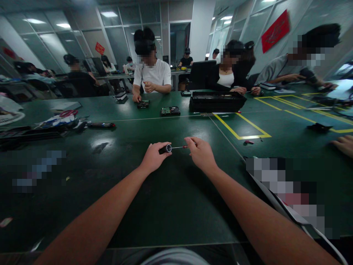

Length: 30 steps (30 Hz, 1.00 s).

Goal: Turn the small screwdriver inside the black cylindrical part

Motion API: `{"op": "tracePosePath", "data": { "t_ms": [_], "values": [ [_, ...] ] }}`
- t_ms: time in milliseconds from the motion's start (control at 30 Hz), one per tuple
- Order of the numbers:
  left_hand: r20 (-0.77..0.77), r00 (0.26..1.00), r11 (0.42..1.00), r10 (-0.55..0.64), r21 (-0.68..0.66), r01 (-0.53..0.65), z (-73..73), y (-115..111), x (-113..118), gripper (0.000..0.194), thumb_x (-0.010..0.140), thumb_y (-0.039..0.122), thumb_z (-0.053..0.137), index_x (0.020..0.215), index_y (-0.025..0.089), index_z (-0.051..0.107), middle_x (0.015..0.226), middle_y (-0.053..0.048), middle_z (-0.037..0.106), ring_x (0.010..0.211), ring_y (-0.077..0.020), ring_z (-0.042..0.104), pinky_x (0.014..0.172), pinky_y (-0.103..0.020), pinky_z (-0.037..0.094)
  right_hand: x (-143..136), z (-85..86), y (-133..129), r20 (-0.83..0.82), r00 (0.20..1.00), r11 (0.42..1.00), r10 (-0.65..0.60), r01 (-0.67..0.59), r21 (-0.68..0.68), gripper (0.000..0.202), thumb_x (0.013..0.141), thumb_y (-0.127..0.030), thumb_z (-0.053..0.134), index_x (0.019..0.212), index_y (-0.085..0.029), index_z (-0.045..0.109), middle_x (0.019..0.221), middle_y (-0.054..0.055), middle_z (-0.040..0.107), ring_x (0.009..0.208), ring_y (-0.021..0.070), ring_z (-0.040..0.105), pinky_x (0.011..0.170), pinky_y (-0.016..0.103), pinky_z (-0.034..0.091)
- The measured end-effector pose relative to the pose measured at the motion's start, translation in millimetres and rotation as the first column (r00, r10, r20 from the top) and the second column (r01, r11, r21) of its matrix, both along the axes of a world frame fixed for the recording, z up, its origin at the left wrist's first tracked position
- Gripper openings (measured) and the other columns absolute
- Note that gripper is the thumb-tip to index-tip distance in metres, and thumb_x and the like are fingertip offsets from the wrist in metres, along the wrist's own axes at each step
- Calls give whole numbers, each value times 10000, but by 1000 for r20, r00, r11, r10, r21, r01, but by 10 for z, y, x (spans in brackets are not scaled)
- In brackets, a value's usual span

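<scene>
My left hand (154, 157) is closed around a black cylinder-shaped piece (167, 148) with a pale ring at its open end, which faces right. My right hand (200, 152) grips the reddish handle of a small screwdriver (178, 147). Its thin metal shaft points left, and the tip meets the ringed end of the black piece; whether it sits inside cannot be made out. Both hands are held over the green table (176, 206), close together. Most of the black piece is hidden by my left fingers.
Across the table lie circuit-board devices (170, 110) and a long black bin (217, 102). A dark pen-like tool (101, 125) and red-handled scissors (68, 113) lie left. Small red bits (248, 142) lie right, near yellow tape. Several people sit around; another person's hand (344, 144) rests at the right edge.
</scene>
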<state>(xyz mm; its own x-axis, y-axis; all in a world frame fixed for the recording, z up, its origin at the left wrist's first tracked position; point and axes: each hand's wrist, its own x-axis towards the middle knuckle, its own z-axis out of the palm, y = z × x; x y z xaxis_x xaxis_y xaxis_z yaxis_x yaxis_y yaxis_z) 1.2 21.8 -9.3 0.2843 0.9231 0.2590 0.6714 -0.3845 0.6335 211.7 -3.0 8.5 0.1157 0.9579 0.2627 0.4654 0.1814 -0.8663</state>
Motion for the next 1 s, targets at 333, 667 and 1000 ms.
{"op": "tracePosePath", "data": {
  "t_ms": [333, 667, 1000],
  "values": [
    [18, 1000, 1000, 7, -1, -7, 9, -4, -15, 377, 867, 228, 736, 1234, 303, 693, 1199, -39, 711, 1156, -278, 618, 1171, -581, 309, 5, -14, -12, 42, 996, 997, 76, -75, -25, 396, 975, -542, 460, 978, -215, 684, 807, 38, 683, 699, 201, 629, 663, 340, 457],
    [48, 999, 1000, 15, 1, -15, -12, 9, -27, 381, 869, 218, 730, 1244, 277, 690, 1183, -56, 709, 1137, -271, 624, 1137, -540, 382, -23, -33, -26, -97, 988, 992, 124, -125, -7, 271, 934, -414, 506, 1123, -230, 569, 878, 15, 643, 754, 186, 611, 687, 325, 470],
    [75, 997, 1000, 25, -1, -25, -14, 19, -20, 383, 857, 198, 740, 1232, 261, 693, 1210, -58, 708, 1174, -267, 621, 1144, -517, 388, -37, -102, 30, -182, 979, 996, 91, -85, 41, 218, 893, -373, 558, 1058, -232, 571, 864, 9, 662, 752, 179, 608, 733, 349, 480]
  ]
}}
